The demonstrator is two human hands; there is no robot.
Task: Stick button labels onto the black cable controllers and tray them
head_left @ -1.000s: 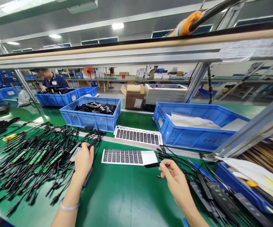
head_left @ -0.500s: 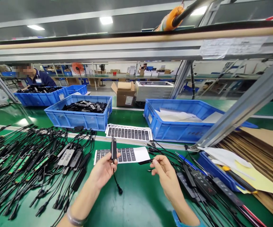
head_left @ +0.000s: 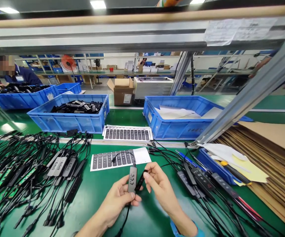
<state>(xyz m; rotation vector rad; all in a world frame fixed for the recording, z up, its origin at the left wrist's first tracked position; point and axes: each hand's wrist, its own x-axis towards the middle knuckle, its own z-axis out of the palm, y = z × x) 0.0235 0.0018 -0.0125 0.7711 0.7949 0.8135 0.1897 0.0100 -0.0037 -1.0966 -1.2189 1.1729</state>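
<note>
My left hand (head_left: 117, 199) is closed around a grey inline cable controller (head_left: 132, 179) with raised buttons facing up; a cable leaves each end. In my right hand (head_left: 158, 181), a thin black label (head_left: 141, 180) is pinched between thumb and fingers. It hangs tilted just right of the controller; whether they touch I cannot tell. Behind my hands lies a sheet of dark labels (head_left: 107, 160), with bare white backing at its right end. The controller's upper cable loops over this sheet. A further stack of label sheets (head_left: 127, 134) sits beyond it.
Cabled controllers and open green circuit boards (head_left: 4, 179) crowd the left. More controllers (head_left: 203, 181) lie right, near a small blue tray (head_left: 218, 171) and stacked cardboard (head_left: 261, 168). Blue bins (head_left: 69, 120) (head_left: 179, 128) stand behind. A metal post (head_left: 251, 85) slants at right; a co-worker (head_left: 21, 74) sits far left.
My left hand has turned the controller so its buttons face up and shifted it right and lower. My right hand has brought the black label left, beside the controller. The camera view has shifted too.
</note>
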